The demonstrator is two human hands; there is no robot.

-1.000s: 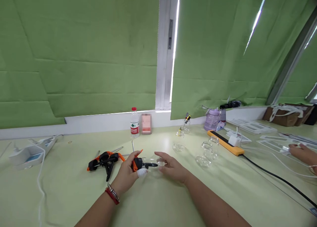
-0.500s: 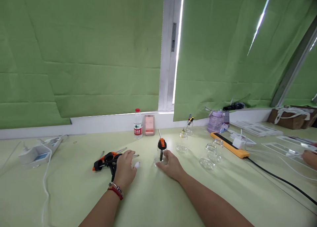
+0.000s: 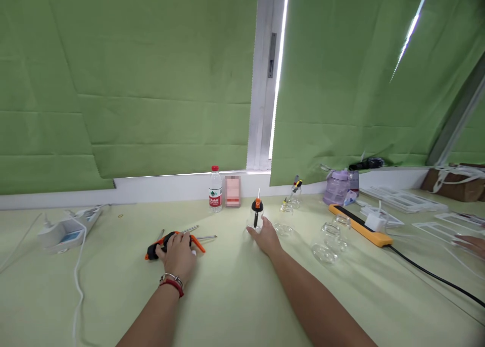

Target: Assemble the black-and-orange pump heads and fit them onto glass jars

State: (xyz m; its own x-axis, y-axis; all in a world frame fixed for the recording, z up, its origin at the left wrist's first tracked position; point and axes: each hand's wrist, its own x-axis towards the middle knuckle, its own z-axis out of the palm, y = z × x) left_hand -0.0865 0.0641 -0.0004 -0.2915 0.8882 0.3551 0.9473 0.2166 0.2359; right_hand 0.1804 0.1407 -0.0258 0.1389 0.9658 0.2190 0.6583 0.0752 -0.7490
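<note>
My left hand (image 3: 178,253), with a red and silver bracelet at the wrist, lies curled over an orange and black clamp tool (image 3: 159,244) on the pale green table (image 3: 235,306). Thin metal rods (image 3: 202,237) lie just beyond it. My right hand (image 3: 267,236) is stretched forward, fingers round the base of a small clear glass jar (image 3: 256,225) that stands upright with an orange and black tool sticking out of its top. Several empty clear glass jars (image 3: 329,238) stand to the right of that hand.
A water bottle (image 3: 214,190) and a pink card (image 3: 232,191) stand by the window sill. A white power strip (image 3: 66,229) with cable lies left. A yellow and black bar (image 3: 359,225) with a black cable runs right. Another person's hand (image 3: 472,244) shows at the right edge.
My right hand has stood the jar upright and slid it away from me. My left hand let go of the jar's tool and moved left onto the clamp tool.
</note>
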